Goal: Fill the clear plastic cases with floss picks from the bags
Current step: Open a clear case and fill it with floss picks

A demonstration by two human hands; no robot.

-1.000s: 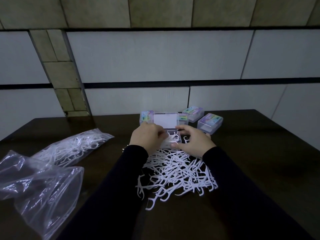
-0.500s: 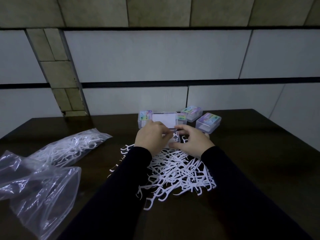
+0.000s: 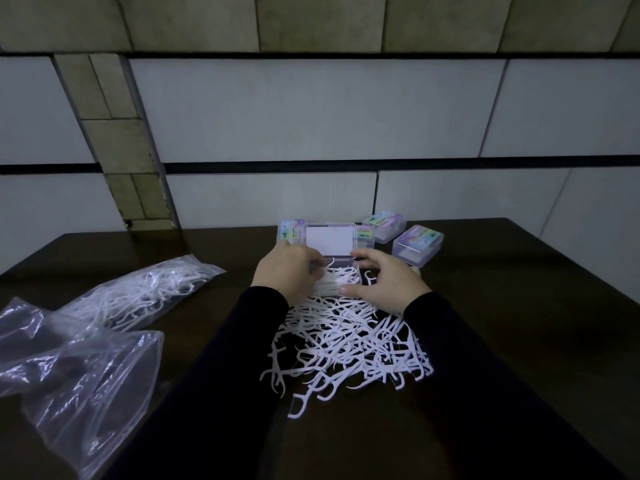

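Note:
An open clear plastic case (image 3: 330, 241) stands mid-table with its lid raised, white floss picks showing in its base. My left hand (image 3: 285, 271) curls around a bundle of floss picks (image 3: 334, 282) at the case's left side. My right hand (image 3: 384, 282) holds the case's right side, thumb pressed against the picks. A loose pile of white floss picks (image 3: 346, 344) lies on the dark table (image 3: 502, 323) just in front of my hands. A clear bag with floss picks (image 3: 138, 292) lies at the left.
Closed cases with colourful labels sit behind and to the right: one (image 3: 417, 249), another (image 3: 384, 226), one partly hidden (image 3: 291, 232). A crumpled empty plastic bag (image 3: 69, 368) covers the near left. A tiled wall rises right behind the table.
Both hands shifted slightly; the left hand now presses a bundle of picks into the case and the right thumb has come down against them. The view moved a little.

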